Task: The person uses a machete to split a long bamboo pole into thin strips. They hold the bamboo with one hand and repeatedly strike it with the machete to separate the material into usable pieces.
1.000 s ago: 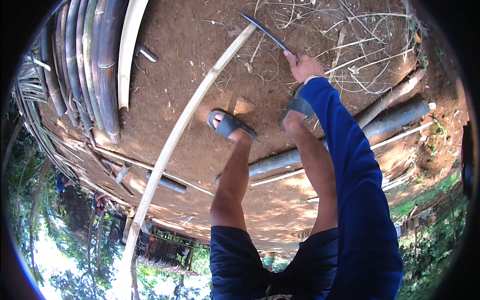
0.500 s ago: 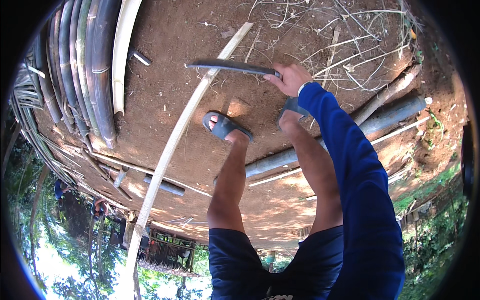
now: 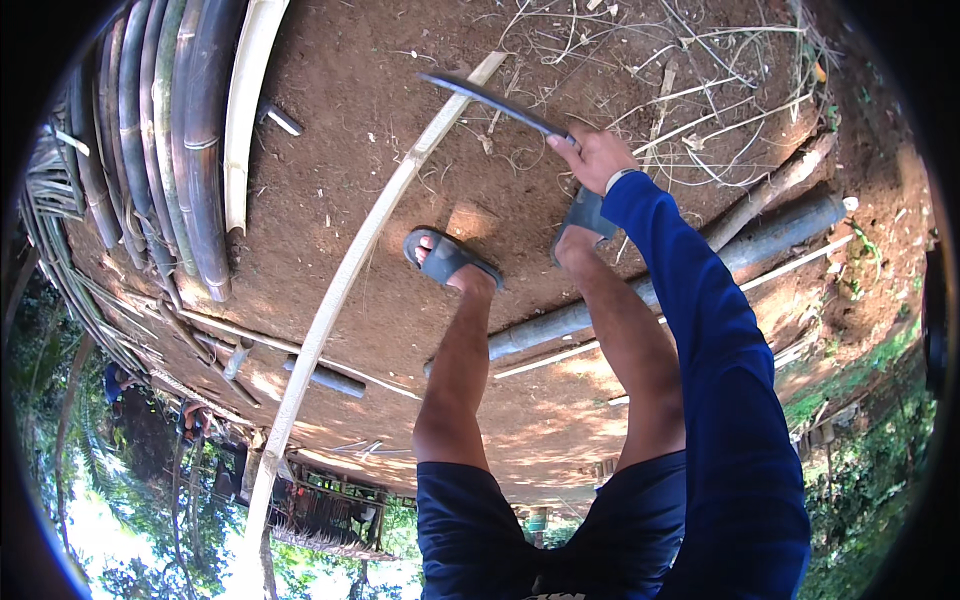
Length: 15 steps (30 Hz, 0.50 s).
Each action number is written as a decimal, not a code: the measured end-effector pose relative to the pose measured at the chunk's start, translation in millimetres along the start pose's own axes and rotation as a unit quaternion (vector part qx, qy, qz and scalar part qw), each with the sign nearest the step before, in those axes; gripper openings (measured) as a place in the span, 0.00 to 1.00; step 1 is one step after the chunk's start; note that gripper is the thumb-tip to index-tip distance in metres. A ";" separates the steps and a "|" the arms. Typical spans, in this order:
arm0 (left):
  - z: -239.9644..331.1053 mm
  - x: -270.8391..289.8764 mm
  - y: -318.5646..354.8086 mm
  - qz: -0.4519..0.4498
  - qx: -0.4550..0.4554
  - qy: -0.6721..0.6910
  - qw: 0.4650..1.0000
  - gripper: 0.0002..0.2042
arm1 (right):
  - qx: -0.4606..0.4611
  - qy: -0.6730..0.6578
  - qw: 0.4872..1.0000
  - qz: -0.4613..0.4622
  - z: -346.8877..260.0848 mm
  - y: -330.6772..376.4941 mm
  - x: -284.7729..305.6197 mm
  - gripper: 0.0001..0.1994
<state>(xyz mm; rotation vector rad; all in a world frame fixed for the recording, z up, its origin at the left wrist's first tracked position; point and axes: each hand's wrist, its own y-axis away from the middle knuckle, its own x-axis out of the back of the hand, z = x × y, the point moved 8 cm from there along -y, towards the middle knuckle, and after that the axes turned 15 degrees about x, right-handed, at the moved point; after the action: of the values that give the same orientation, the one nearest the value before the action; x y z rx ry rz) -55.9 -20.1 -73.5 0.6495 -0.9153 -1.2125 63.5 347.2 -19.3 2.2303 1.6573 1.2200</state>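
My right hand (image 3: 600,160) is closed round the handle of a machete (image 3: 505,103). Its long dark blade points left and lies across, or just over, the upper end of a long pale split bamboo strip (image 3: 365,240). I cannot tell whether blade and strip touch. The strip slants from the ground in front of my feet down to the lower left edge of the picture. Nothing shows of my left hand or of whatever holds the strip's near end.
Several dark bamboo poles (image 3: 205,150) lie at the upper left, beside a pale split half (image 3: 248,110). Thin curled shavings (image 3: 690,110) cover the ground at the upper right. A thick bamboo pole (image 3: 780,240) lies by my sandalled feet. People (image 3: 192,420) are far off at left.
My right hand has moved slightly right and down. The machete's blade has tilted, its tip now farther right and higher along the bamboo strip, nearer its upper end.
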 end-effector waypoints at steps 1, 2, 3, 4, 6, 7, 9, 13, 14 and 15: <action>1.3 -0.4 5.2 0.008 0.004 0.002 1.000 0.28 | 0.057 0.018 0.998 -0.024 -20.9 4.5 -2.9 0.34; 3.1 -2.3 9.3 0.013 0.006 0.007 1.000 0.28 | 0.034 0.013 0.999 -0.022 -16.7 6.0 -4.2 0.34; 4.4 -5.4 12.6 0.017 0.008 0.011 1.000 0.28 | 0.011 0.009 1.000 -0.019 -10.7 6.6 -5.6 0.34; 7.4 -10.9 15.7 0.022 0.008 0.016 1.000 0.29 | -0.009 0.003 1.000 -0.017 -4.8 2.7 -5.1 0.34; 10.3 -12.9 21.1 0.028 0.008 0.011 1.000 0.29 | -0.132 -0.050 0.990 0.024 23.7 -1.6 -1.3 0.34; 11.5 -8.0 17.2 0.024 0.003 0.004 1.000 0.29 | -0.138 -0.056 0.988 0.026 26.9 -1.2 0.5 0.34; 2.8 -6.2 -7.8 0.000 0.006 -0.043 0.999 0.28 | -0.084 -0.062 0.994 0.015 12.2 8.0 7.7 0.32; -9.3 17.7 -11.9 0.010 -0.014 -0.037 0.999 0.30 | 0.161 0.029 0.986 -0.043 -60.7 28.3 -12.1 0.25; -5.9 15.0 -14.9 0.009 -0.019 -0.036 0.999 0.30 | 0.148 0.037 0.987 -0.047 -59.7 30.5 -15.0 0.26; -2.7 12.9 -17.5 0.008 -0.025 -0.034 0.999 0.31 | 0.136 0.044 0.988 -0.051 -57.5 32.4 -17.5 0.27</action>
<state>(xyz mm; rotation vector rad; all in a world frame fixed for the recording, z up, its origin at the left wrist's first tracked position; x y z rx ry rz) -61.2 -37.1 -86.3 0.5622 -0.9431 -1.2456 49.3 298.8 26.7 2.2316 2.0559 1.1448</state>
